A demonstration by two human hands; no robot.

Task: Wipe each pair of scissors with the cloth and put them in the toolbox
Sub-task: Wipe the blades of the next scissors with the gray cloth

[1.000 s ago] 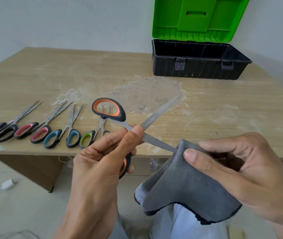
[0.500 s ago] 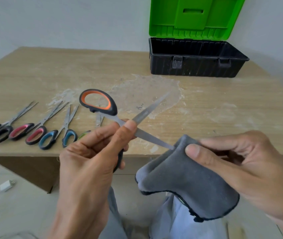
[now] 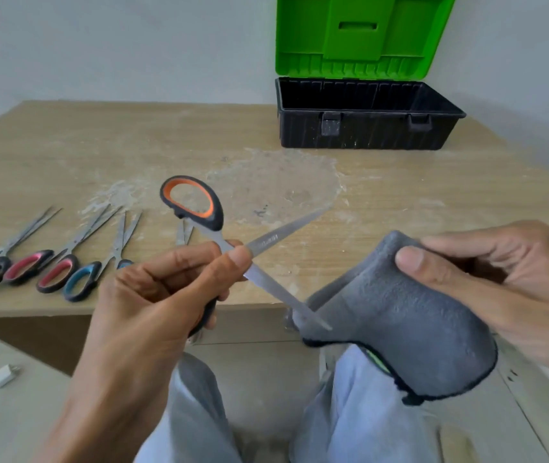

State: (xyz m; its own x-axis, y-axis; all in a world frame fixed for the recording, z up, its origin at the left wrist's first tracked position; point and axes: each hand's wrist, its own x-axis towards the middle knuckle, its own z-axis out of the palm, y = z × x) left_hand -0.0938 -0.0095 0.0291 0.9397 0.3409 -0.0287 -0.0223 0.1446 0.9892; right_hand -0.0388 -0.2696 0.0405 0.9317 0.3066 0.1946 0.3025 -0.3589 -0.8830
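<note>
Mid-wipe: left hand (image 3: 152, 295) pinches open orange-and-black steel scissors (image 3: 276, 237) at the pivot, off the wooden table's (image 3: 132, 155) near edge; right hand (image 3: 500, 282) pinches grey fleece cloth (image 3: 400, 322) against one blade tip. Next, probably: clamp it, draw along

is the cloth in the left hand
No, the right hand grips the grey cloth, while the left hand holds the orange-handled scissors.

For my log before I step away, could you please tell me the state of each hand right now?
Left hand: grips the orange-handled scissors, blades apart.
Right hand: holds the grey cloth, pinched under the thumb.
</note>
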